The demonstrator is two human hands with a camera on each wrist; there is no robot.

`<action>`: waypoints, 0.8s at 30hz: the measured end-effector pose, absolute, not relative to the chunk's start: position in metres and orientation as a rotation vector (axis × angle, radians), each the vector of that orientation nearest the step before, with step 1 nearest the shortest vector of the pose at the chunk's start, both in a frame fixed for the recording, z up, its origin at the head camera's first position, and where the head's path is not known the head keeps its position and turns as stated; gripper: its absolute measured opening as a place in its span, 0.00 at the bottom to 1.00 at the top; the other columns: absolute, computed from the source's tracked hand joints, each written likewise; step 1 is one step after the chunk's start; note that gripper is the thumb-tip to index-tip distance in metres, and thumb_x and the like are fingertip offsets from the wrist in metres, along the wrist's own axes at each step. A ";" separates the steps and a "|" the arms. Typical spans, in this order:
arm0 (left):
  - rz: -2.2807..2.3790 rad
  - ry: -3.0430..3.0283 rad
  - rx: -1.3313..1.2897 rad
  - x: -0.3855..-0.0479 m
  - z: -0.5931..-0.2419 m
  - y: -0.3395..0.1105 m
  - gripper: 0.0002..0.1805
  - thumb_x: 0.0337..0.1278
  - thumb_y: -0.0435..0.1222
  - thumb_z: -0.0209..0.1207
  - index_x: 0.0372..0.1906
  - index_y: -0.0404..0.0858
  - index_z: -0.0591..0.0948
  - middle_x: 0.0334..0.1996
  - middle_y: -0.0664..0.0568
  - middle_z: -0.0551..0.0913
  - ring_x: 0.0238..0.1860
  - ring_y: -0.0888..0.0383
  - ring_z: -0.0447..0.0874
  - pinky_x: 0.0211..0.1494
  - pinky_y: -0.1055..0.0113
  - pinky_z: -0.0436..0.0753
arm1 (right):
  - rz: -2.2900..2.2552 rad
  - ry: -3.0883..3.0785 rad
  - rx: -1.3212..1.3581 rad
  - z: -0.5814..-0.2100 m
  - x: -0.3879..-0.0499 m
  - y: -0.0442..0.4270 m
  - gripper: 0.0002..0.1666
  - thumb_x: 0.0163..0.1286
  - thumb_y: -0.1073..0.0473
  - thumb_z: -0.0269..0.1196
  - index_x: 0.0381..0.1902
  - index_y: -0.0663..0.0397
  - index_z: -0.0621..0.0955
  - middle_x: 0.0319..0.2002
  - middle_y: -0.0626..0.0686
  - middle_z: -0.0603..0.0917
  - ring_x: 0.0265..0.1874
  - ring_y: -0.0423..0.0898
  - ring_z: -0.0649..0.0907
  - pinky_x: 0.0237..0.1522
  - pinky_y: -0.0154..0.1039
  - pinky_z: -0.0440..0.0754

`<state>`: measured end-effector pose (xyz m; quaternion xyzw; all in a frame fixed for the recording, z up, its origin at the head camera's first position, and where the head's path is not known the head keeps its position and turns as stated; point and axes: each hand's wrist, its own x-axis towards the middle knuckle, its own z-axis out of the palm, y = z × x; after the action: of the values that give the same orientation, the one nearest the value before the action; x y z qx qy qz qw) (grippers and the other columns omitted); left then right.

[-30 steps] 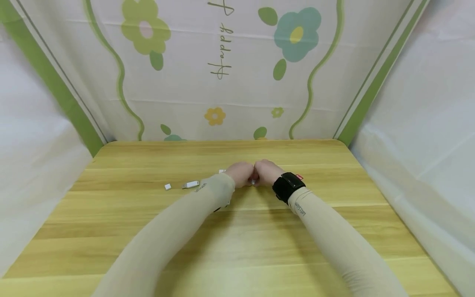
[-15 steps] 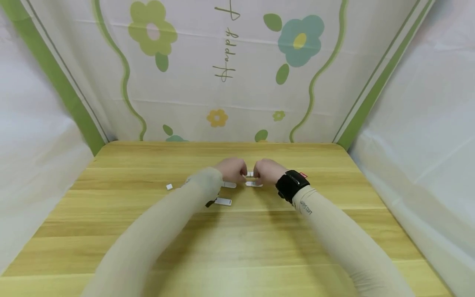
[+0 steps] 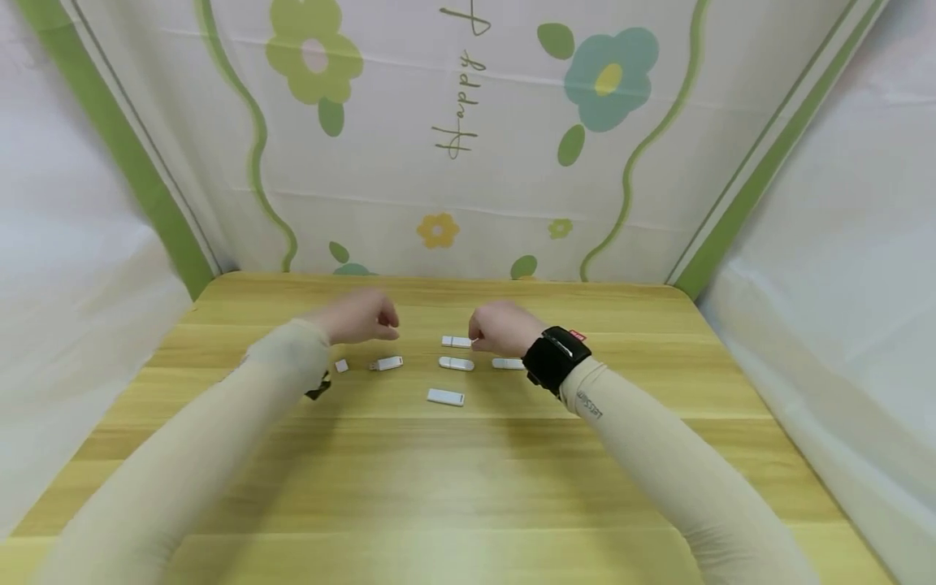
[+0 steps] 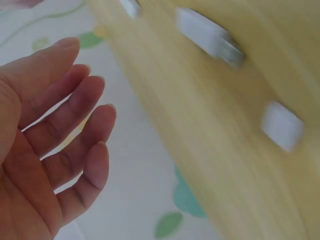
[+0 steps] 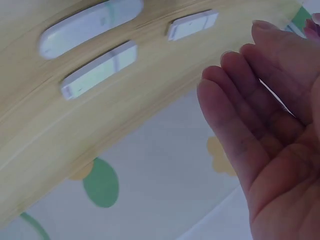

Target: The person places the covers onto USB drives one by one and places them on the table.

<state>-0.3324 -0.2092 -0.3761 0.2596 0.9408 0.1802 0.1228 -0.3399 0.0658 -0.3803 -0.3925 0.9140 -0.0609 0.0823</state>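
My left hand (image 3: 357, 315) hovers over the table at left, holding nothing, fingers loosely bent in the left wrist view. Below it lie an uncapped white USB flash drive (image 3: 386, 364), its metal plug bare (image 4: 229, 52), and a small white cap (image 3: 341, 366), also blurred in the left wrist view. My right hand (image 3: 506, 327) holds nothing either, its fingers loosely curved. Near it lie a rectangular flash drive (image 3: 455, 342), a rounded flash drive (image 3: 508, 364), and, in the right wrist view, another rectangular flash drive (image 5: 100, 70), which the right hand hides in the head view.
Another rounded flash drive (image 3: 457, 364) lies in the middle, and a flat white flash drive (image 3: 446, 397) lies nearer to me. The wooden table (image 3: 468, 487) ends at a flowered cloth (image 3: 497, 195). White sheets (image 3: 834, 268) hang at both sides.
My hands were together at the middle, then parted. The left hand has moved left toward the uncapped drive and cap; the right has shifted slightly. Flash drives between them have come into view.
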 end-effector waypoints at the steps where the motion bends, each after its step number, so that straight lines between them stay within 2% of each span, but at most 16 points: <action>1: 0.512 2.747 0.749 -0.329 -0.377 -0.217 0.12 0.62 0.37 0.66 0.45 0.33 0.86 0.40 0.49 0.85 0.43 0.52 0.82 0.50 0.54 0.81 | -0.176 2.723 -1.192 -0.381 -0.340 0.060 0.04 0.65 0.61 0.69 0.33 0.56 0.88 0.29 0.47 0.85 0.29 0.41 0.80 0.37 0.38 0.80; 5: 0.457 2.774 0.738 -0.320 -0.385 -0.245 0.13 0.60 0.36 0.67 0.45 0.31 0.86 0.38 0.50 0.86 0.41 0.53 0.83 0.49 0.54 0.81 | -0.155 2.697 -1.253 -0.384 -0.341 0.038 0.04 0.65 0.62 0.68 0.30 0.55 0.87 0.28 0.46 0.83 0.27 0.40 0.77 0.35 0.37 0.78; 12: 0.433 2.782 0.648 -0.310 -0.397 -0.270 0.12 0.59 0.36 0.67 0.44 0.32 0.86 0.38 0.49 0.86 0.41 0.52 0.84 0.50 0.51 0.81 | -0.120 2.661 -1.295 -0.392 -0.342 0.001 0.04 0.67 0.60 0.67 0.32 0.53 0.87 0.31 0.45 0.83 0.28 0.40 0.76 0.36 0.36 0.77; 14: 0.436 2.772 0.605 -0.308 -0.401 -0.274 0.13 0.59 0.37 0.67 0.45 0.33 0.86 0.38 0.49 0.86 0.42 0.52 0.83 0.51 0.51 0.80 | -0.130 2.648 -1.324 -0.394 -0.341 -0.010 0.07 0.67 0.62 0.67 0.27 0.53 0.85 0.26 0.44 0.80 0.25 0.39 0.73 0.31 0.34 0.74; 16: 0.433 2.764 0.586 -0.307 -0.404 -0.278 0.13 0.59 0.39 0.68 0.44 0.34 0.87 0.38 0.50 0.86 0.41 0.52 0.83 0.50 0.51 0.80 | -0.140 2.635 -1.362 -0.396 -0.341 -0.020 0.15 0.66 0.65 0.66 0.19 0.53 0.77 0.20 0.44 0.70 0.21 0.40 0.66 0.26 0.33 0.65; 18: 0.431 2.756 0.571 -0.306 -0.409 -0.281 0.12 0.58 0.40 0.68 0.42 0.36 0.87 0.36 0.52 0.86 0.40 0.53 0.82 0.49 0.52 0.80 | -0.143 2.629 -1.389 -0.399 -0.342 -0.030 0.17 0.65 0.67 0.66 0.18 0.52 0.74 0.20 0.44 0.65 0.21 0.40 0.63 0.26 0.33 0.61; 21: 0.451 2.743 0.560 -0.306 -0.415 -0.284 0.08 0.57 0.39 0.69 0.38 0.39 0.88 0.33 0.55 0.85 0.37 0.56 0.81 0.47 0.54 0.80 | -0.116 2.625 -1.401 -0.402 -0.342 -0.043 0.12 0.66 0.65 0.66 0.22 0.53 0.81 0.23 0.44 0.73 0.23 0.39 0.68 0.29 0.32 0.67; 23: 0.479 2.731 0.546 -0.305 -0.418 -0.286 0.07 0.57 0.39 0.69 0.36 0.40 0.88 0.31 0.56 0.84 0.35 0.57 0.81 0.46 0.54 0.80 | -0.102 2.620 -1.402 -0.404 -0.341 -0.051 0.04 0.67 0.62 0.67 0.31 0.52 0.87 0.31 0.45 0.82 0.29 0.39 0.75 0.36 0.33 0.74; 24: 0.489 2.728 0.542 -0.305 -0.419 -0.286 0.06 0.57 0.39 0.69 0.36 0.40 0.88 0.31 0.56 0.84 0.35 0.57 0.81 0.45 0.54 0.81 | -0.092 2.614 -1.398 -0.406 -0.340 -0.055 0.03 0.68 0.61 0.67 0.34 0.53 0.87 0.34 0.46 0.84 0.31 0.39 0.77 0.38 0.33 0.76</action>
<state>-0.3046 -0.2860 -0.4189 0.1895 0.9538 0.1709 0.1584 -0.3403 -0.0546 -0.4057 -0.4697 0.8779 -0.0310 0.0878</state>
